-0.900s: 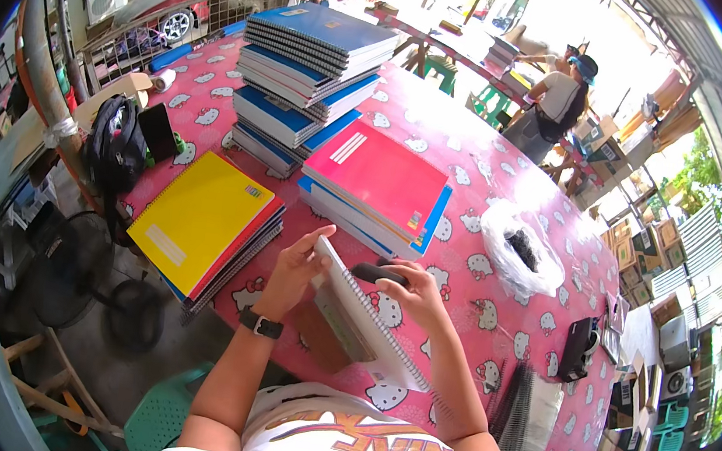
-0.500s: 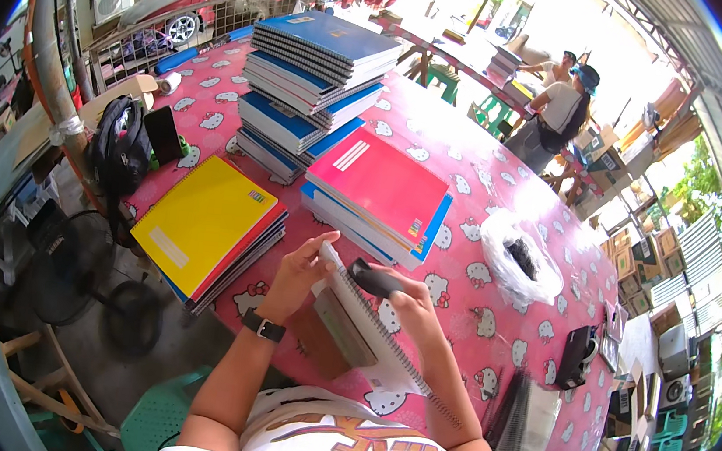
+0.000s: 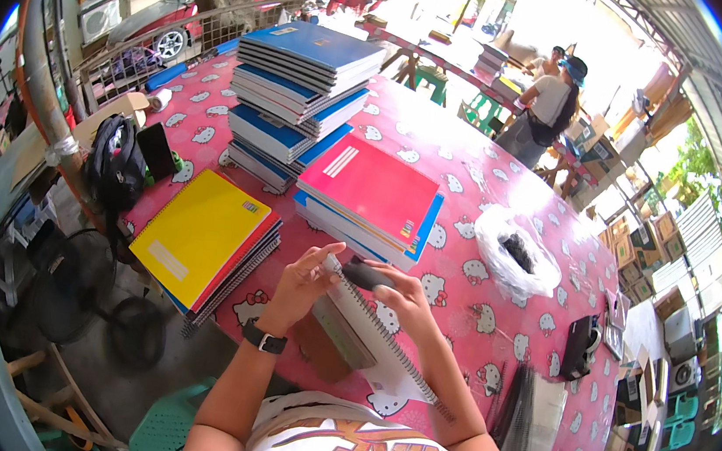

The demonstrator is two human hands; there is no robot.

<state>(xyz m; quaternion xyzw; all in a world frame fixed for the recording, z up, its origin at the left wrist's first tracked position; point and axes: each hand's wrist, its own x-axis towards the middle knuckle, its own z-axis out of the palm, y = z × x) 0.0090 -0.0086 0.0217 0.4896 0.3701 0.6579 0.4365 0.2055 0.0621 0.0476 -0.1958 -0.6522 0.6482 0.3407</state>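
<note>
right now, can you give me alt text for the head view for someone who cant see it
A left hand and right hand hold a spiral-bound notebook edge-up, the right also gripping a dark tool, over a pink patterned table with notebook stacks.

The counter [image 3: 487, 195] wears a pink-red cloth dotted with white cartoon cat faces. Between the hands, the pad [image 3: 372, 332] shows white pages, a grey cover and a dark wire spiral; the right hand [image 3: 402, 296] closes on a black tool [image 3: 364, 276]. A black watch [image 3: 264, 339] bands the left hand's [image 3: 298, 282] wrist. Left of that hand lies a yellow notebook [image 3: 198, 230] over red ones. Just beyond the hands sits a red notebook [image 3: 374, 187] on blue-edged ones, and farther off a blue stack [image 3: 302, 78]. Right of the right hand is a clear white bag [image 3: 516, 255] with dark contents.
</note>
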